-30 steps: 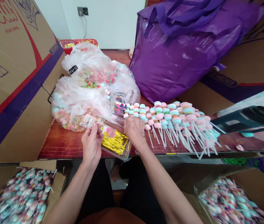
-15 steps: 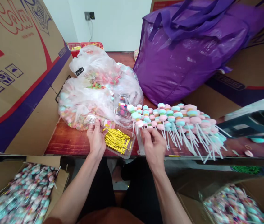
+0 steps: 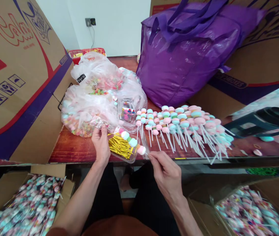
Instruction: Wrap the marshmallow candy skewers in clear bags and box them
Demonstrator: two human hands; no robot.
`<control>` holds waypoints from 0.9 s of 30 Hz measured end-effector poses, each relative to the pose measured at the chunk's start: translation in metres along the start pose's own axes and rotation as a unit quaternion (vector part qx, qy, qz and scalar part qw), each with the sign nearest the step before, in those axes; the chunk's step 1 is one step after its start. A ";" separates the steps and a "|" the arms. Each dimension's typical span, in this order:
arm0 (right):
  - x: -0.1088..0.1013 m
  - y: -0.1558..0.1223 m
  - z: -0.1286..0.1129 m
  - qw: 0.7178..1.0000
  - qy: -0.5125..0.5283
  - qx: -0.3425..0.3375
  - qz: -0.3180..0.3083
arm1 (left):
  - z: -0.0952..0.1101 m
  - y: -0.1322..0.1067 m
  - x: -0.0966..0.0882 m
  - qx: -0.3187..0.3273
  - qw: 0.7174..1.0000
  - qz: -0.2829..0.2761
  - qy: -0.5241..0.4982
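Between the thumb and fingertips of my right hand (image 3: 166,172) is the stick end of a marshmallow skewer (image 3: 133,142). Its pink, white, green and blue pieces slant up to the left, over a clear plastic tray (image 3: 129,160) of gold twist ties (image 3: 119,146). My left hand (image 3: 100,143) pinches a small clear printed plastic bag (image 3: 99,121) at the tray's left. Just beyond my right hand, a row of marshmallow skewers (image 3: 179,119) lies on the table with white sticks toward me.
Large cardboard boxes (image 3: 18,82) flank the table (image 3: 80,150). Candy-filled plastic bags (image 3: 87,101), a purple bag (image 3: 179,65) and a dark tumbler (image 3: 257,121) stand on it. Below the edge, open boxes hold wrapped skewers (image 3: 26,200) on the left and more skewers (image 3: 250,209) on the right.
My right hand has drawn one marshmallow skewer from the row's left end toward me, so it now hangs over the tray. My left hand stays about where it was with the bag.
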State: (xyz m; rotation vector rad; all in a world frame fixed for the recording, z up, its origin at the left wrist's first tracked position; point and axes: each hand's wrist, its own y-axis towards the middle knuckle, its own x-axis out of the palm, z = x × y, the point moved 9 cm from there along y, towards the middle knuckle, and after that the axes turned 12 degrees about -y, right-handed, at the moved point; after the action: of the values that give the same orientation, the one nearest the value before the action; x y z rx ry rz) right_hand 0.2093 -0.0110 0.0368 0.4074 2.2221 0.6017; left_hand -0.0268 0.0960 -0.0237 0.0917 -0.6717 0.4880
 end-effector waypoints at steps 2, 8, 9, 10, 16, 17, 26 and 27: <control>0.001 0.001 -0.001 1.000 -0.009 -0.004 -0.010 | 0.002 0.001 0.002 0.006 1.000 -0.021 0.011; 0.000 0.002 0.001 1.000 -0.014 0.003 -0.026 | -0.004 0.004 -0.004 -0.029 0.999 -0.014 -0.001; -0.002 0.002 0.002 1.000 -0.011 0.005 -0.022 | -0.004 0.004 -0.005 -0.035 0.999 -0.012 -0.002; -0.003 0.002 0.002 1.000 -0.006 0.010 -0.019 | -0.005 0.005 -0.006 -0.039 0.999 -0.012 -0.001; -0.008 -0.002 0.000 1.000 0.001 0.022 0.019 | -0.005 0.004 -0.008 -0.037 0.999 -0.001 0.013; -0.008 -0.003 -0.001 0.999 0.001 0.020 0.025 | -0.005 0.004 -0.008 -0.036 0.999 0.002 0.015; -0.007 -0.004 -0.012 0.998 -0.035 -0.034 0.028 | -0.008 0.001 -0.005 -0.045 0.999 -0.008 0.015; -0.007 -0.004 -0.012 0.998 -0.038 -0.036 0.026 | -0.009 0.000 -0.004 -0.049 0.999 -0.009 0.013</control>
State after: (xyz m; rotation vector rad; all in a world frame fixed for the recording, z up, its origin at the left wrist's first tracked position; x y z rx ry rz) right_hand 0.2040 -0.0210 0.0458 0.4447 2.1169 0.6809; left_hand -0.0247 0.0963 -0.0333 -0.0012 -0.6685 0.4368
